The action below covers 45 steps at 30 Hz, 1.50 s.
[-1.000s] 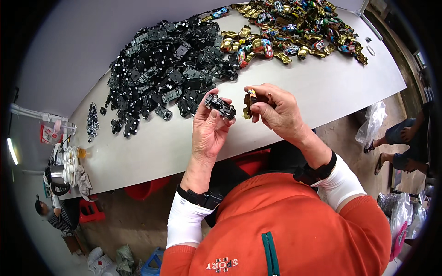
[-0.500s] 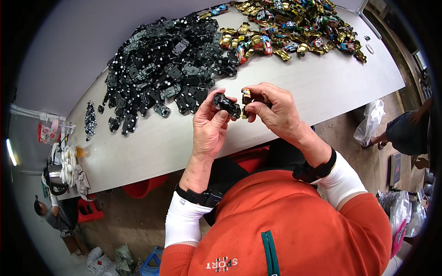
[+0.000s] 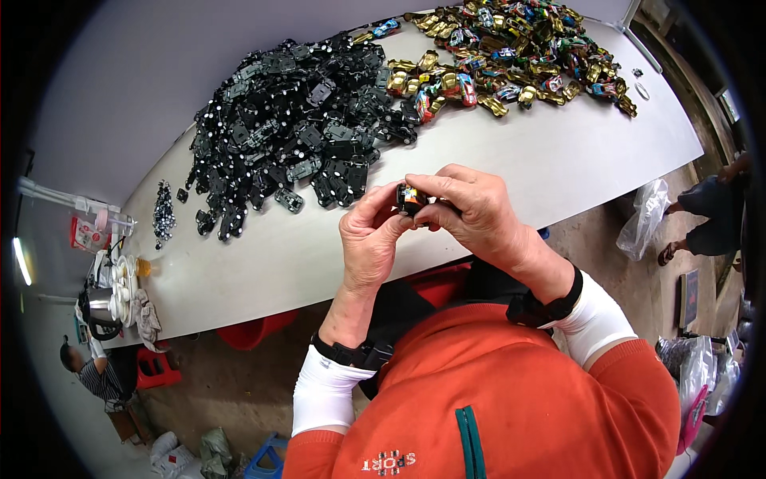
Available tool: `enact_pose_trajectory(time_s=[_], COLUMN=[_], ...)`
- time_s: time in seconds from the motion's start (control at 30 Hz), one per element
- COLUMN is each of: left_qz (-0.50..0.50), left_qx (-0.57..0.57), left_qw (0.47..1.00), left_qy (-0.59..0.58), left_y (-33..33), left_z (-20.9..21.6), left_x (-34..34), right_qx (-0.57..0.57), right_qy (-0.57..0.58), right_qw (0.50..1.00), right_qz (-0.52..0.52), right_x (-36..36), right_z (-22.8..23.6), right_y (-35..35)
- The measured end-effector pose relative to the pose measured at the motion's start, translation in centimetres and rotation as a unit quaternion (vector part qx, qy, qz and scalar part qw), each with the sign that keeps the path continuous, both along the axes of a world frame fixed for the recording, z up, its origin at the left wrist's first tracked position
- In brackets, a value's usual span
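Observation:
Above the table's near edge, my left hand (image 3: 369, 243) and my right hand (image 3: 479, 209) meet on a small toy car (image 3: 411, 199). Its black base and a coloured body shell show pressed together between my fingertips; much of it is covered by them. My left fingers and thumb grip one end, while my right thumb and fingers pinch the other. Beyond my hands, a big heap of black toy car bases (image 3: 295, 128) with small wheels covers the table's far left. Gold and multicoloured toy car shells (image 3: 511, 56) are piled at the far right.
On the pale table (image 3: 263, 275), a small pile of shiny little parts (image 3: 163, 214) lies at left. A kettle (image 3: 101, 307) and stacked white cups (image 3: 121, 287) stand at the left end. Red stools (image 3: 155, 367), a clear plastic bag (image 3: 645, 219) and other people are around the table.
The black base and the coloured shell, held apart before, are now together between my hands. My right hand has moved left against my left hand.

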<state>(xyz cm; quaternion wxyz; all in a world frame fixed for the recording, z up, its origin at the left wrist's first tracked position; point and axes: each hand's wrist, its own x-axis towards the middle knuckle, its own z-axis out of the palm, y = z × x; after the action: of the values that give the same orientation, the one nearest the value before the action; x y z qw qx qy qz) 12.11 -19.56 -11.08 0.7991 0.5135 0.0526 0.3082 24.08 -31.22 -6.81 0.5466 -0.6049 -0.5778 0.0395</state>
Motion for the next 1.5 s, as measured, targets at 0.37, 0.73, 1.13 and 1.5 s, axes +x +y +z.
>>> enact_pose_trajectory(time_s=[0.37, 0.73, 1.13, 1.5], left_qz=[0.034, -0.062, 0.045, -0.079], left_qx=[0.166, -0.046, -0.108, -0.169], left_qw=[0.986, 0.997, 0.991, 0.973], left_qy=[0.000, 0.018, 0.061, 0.138], left_y=[0.2, -0.1, -0.3, 2.6], left_z=[0.4, 1.5, 0.0, -2.6], left_x=[0.1, 0.3, 0.5, -0.6], right_qx=[-0.029, -0.153, -0.073, -0.240], right_qy=[0.050, 0.484, 0.122, 0.382], right_qw=[0.998, 0.850, 0.989, 0.884], right_qz=[0.021, 0.144, -0.034, 0.124], right_x=[0.1, 1.9, 0.2, 2.3], right_z=[0.9, 0.8, -2.6, -1.3], right_y=[-0.4, 0.4, 1.3, -0.4])
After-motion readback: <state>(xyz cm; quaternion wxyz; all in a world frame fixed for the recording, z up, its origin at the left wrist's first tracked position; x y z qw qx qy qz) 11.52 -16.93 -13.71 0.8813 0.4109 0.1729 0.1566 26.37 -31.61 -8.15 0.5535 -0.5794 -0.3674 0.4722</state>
